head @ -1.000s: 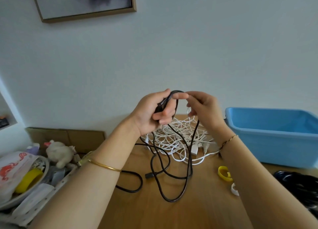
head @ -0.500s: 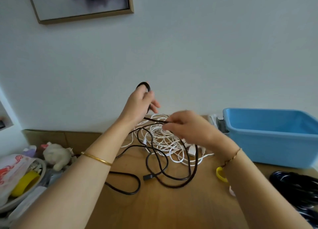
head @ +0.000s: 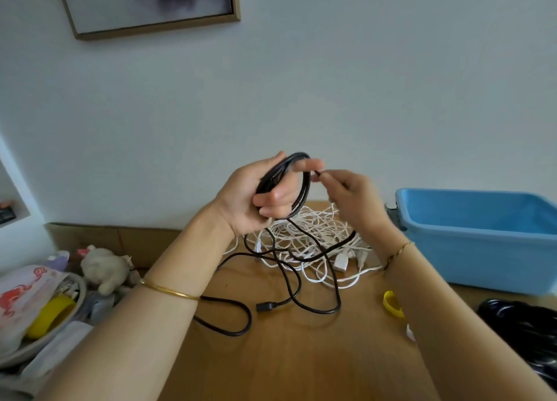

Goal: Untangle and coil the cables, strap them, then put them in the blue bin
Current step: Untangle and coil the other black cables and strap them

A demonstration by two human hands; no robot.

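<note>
Far left of the white cable tangle (head: 310,235), a plush toy (head: 104,266) and a yellow roll (head: 49,316) lie among clutter off the wooden table's (head: 286,355) edge. Raised just above and left of the tangle, the left hand (head: 256,195) grips several loops of the black cable (head: 305,189), fingers curled round them. The rest of the cable hangs down in front of the tangle and trails over the table, its plug end lying below the tangle. Directly above the tangle, the right hand (head: 352,198), blurred, pinches a strand of the black cable at the loops' top. Right of and below the tangle lies a yellow strap (head: 391,305). Right of the tangle stands the blue bin (head: 482,250), with a coiled black bundle (head: 521,322) in front of it.
</note>
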